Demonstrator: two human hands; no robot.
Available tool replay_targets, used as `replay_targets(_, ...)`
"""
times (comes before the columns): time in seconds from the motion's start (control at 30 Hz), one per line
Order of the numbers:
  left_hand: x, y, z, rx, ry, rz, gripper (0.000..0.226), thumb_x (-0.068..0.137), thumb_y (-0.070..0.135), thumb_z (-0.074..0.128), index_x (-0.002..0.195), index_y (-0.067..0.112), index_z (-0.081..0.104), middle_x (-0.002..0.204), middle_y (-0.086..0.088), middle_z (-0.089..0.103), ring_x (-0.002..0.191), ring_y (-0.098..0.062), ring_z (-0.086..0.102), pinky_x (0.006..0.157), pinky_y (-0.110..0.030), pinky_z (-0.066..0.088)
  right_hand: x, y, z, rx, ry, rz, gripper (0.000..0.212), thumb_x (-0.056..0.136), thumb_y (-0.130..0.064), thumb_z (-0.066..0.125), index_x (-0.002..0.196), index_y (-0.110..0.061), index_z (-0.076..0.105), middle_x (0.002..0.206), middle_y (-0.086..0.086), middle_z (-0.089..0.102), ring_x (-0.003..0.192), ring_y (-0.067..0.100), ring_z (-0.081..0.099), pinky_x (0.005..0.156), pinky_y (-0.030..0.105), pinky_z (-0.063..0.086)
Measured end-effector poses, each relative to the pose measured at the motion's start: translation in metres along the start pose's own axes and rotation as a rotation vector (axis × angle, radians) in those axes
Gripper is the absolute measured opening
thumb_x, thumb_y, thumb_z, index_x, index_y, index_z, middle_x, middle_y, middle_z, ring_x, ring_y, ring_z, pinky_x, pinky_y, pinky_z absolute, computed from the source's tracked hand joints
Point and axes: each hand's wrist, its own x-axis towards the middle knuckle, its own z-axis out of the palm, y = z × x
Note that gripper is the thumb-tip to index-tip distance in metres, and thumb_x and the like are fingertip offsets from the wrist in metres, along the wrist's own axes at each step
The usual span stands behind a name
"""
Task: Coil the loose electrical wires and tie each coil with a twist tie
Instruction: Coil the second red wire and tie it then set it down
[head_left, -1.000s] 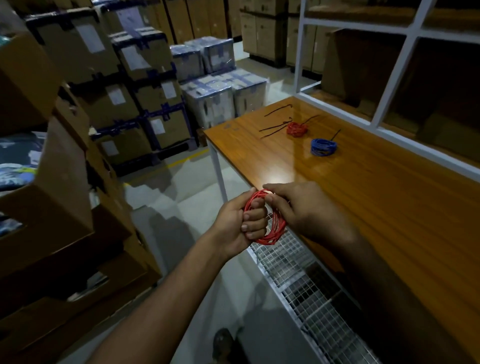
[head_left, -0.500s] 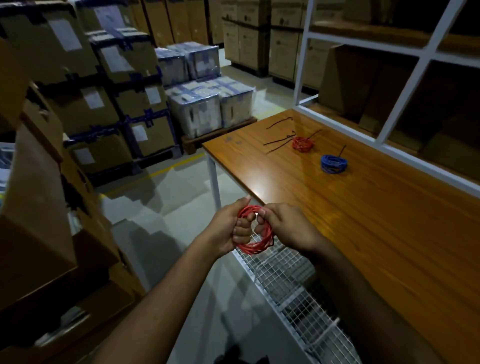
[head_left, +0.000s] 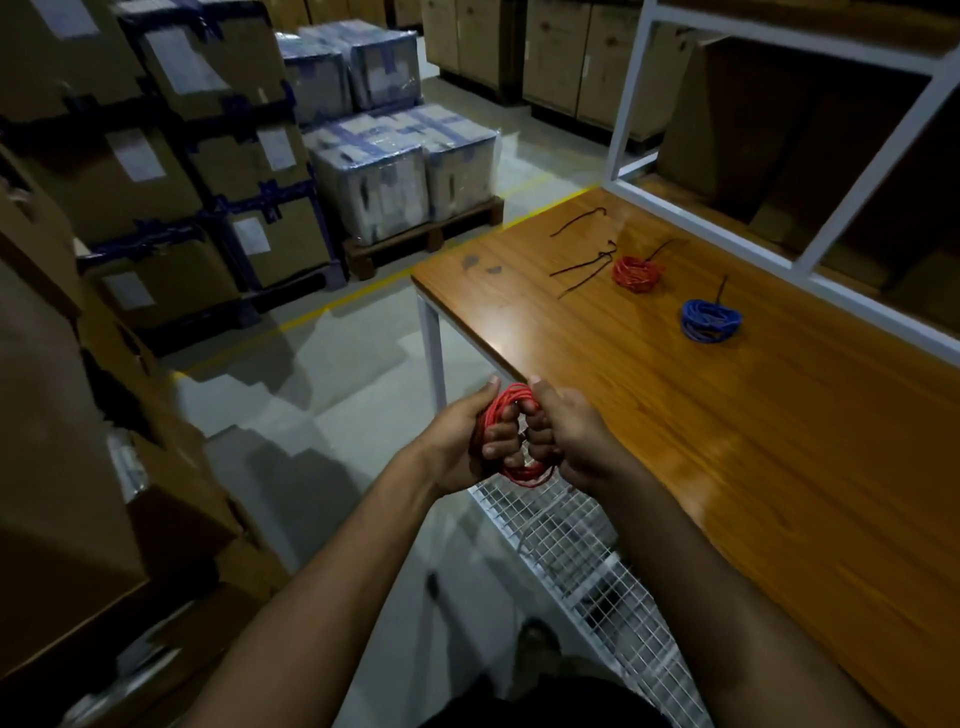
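Observation:
Both hands hold a coil of red wire (head_left: 511, 408) in the air just off the near left edge of the wooden table (head_left: 727, 467). My left hand (head_left: 462, 441) grips the coil's left side with curled fingers. My right hand (head_left: 566, 436) grips its right side, thumb on top. On the table farther back lie a tied red coil (head_left: 638, 273) and a tied blue coil (head_left: 710, 320), each with a dark tie sticking up. Several loose black twist ties (head_left: 582, 267) lie left of the red coil.
A white wire-mesh shelf (head_left: 587, 566) runs under the table edge below my hands. A white metal frame (head_left: 852, 171) borders the table's far side. Stacked cardboard boxes (head_left: 156, 171) and wrapped pallets (head_left: 405, 166) stand across the grey floor aisle to the left.
The hands have drawn closer together on the red coil, squeezing it narrower. The view has tilted down and nearer, so the table items sit lower in frame.

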Motion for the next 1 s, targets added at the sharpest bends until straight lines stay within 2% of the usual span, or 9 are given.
replay_targets(0.17, 0.032, 0.039, -0.014, 0.075, -0.046, 0.044, 0.049, 0.096, 0.049, 0.041, 0.068, 0.010, 0.053, 0.049, 0.000, 0.039, 0.043, -0.016, 0.039, 0.059, -0.031, 0.037, 0.047, -0.010, -0.004, -0.252, 0.033, -0.127, 0.043, 0.107, -0.036, 0.035, 0.077, -0.012, 0.051, 0.053, -0.008, 0.038, 0.045, 0.007, 0.032, 0.042, 0.020, 0.028)
replay_targets(0.3, 0.074, 0.069, -0.023, -0.151, -0.055, 0.061, 0.038, 0.091, 0.040, 0.047, 0.063, 0.014, 0.049, 0.042, 0.007, 0.031, 0.031, -0.005, 0.027, 0.035, -0.020, 0.025, 0.097, -0.023, -0.004, -0.061, 0.007, -0.052, 0.047, 0.105, -0.043, 0.038, 0.071, -0.015, 0.054, 0.054, -0.005, 0.039, 0.048, 0.009, 0.034, 0.050, 0.025, 0.035)
replay_targets(0.4, 0.111, 0.086, -0.034, -0.218, -0.002, 0.090, 0.036, 0.090, 0.037, 0.049, 0.062, 0.014, 0.046, 0.040, 0.007, 0.029, 0.028, -0.004, 0.024, 0.032, -0.018, 0.015, 0.130, -0.037, -0.008, 0.114, -0.032, 0.036, 0.049, 0.104, -0.043, 0.041, 0.070, -0.013, 0.057, 0.056, -0.003, 0.040, 0.046, 0.008, 0.036, 0.051, 0.022, 0.040)
replay_targets(0.53, 0.146, 0.106, -0.044, -0.167, -0.111, 0.072, 0.035, 0.097, 0.037, 0.043, 0.073, 0.011, 0.048, 0.046, 0.006, 0.031, 0.035, -0.006, 0.028, 0.040, -0.020, 0.024, 0.173, -0.053, -0.016, 0.253, -0.025, 0.151, 0.065, 0.105, -0.044, 0.039, 0.051, -0.016, 0.061, 0.045, -0.007, 0.033, 0.035, 0.005, 0.026, 0.036, 0.018, 0.027)
replay_targets(0.6, 0.160, 0.116, -0.046, -0.089, -0.151, 0.038, 0.039, 0.100, 0.038, 0.038, 0.074, 0.012, 0.048, 0.049, 0.004, 0.033, 0.038, -0.009, 0.030, 0.045, -0.024, 0.032, 0.196, -0.055, -0.027, 0.207, -0.021, 0.151, 0.061, 0.104, -0.044, 0.041, 0.050, -0.020, 0.052, 0.045, -0.008, 0.028, 0.035, 0.005, 0.020, 0.034, 0.018, 0.022)
replay_targets(0.73, 0.194, 0.126, -0.035, -0.023, 0.050, 0.019, 0.057, 0.102, 0.052, 0.032, 0.057, 0.017, 0.042, 0.042, 0.004, 0.027, 0.032, -0.010, 0.024, 0.040, -0.024, 0.024, 0.234, -0.061, -0.044, 0.021, 0.018, 0.129, 0.051, 0.105, -0.038, 0.039, 0.057, -0.020, 0.041, 0.046, -0.007, 0.027, 0.037, 0.008, 0.020, 0.038, 0.019, 0.021)
replay_targets(0.87, 0.229, 0.132, -0.023, 0.004, 0.272, 0.071, 0.058, 0.102, 0.044, 0.042, 0.049, 0.021, 0.036, 0.038, 0.005, 0.024, 0.028, -0.009, 0.019, 0.036, -0.019, 0.014, 0.258, -0.070, -0.063, -0.190, 0.063, 0.031, 0.049, 0.105, -0.035, 0.040, 0.066, -0.010, 0.056, 0.054, 0.003, 0.048, 0.042, 0.017, 0.043, 0.047, 0.026, 0.041)
replay_targets(0.93, 0.241, 0.136, -0.020, -0.013, 0.312, 0.098, 0.057, 0.102, 0.042, 0.043, 0.050, 0.021, 0.034, 0.037, 0.005, 0.024, 0.028, -0.010, 0.018, 0.035, -0.018, 0.014, 0.273, -0.070, -0.084, -0.534, 0.261, -0.113, 0.043, 0.103, -0.038, 0.044, 0.081, -0.010, 0.067, 0.073, 0.008, 0.066, 0.064, 0.024, 0.062, 0.059, 0.034, 0.050)
replay_targets(1.0, 0.249, 0.141, -0.019, -0.049, 0.325, 0.117, 0.057, 0.103, 0.041, 0.042, 0.050, 0.022, 0.034, 0.037, 0.005, 0.023, 0.028, -0.010, 0.017, 0.035, -0.017, 0.013, 0.282, -0.061, -0.110, -1.050, 0.521, -0.261, 0.033, 0.102, -0.036, 0.046, 0.100, -0.013, 0.070, 0.096, 0.007, 0.067, 0.089, 0.023, 0.060, 0.071, 0.033, 0.047)
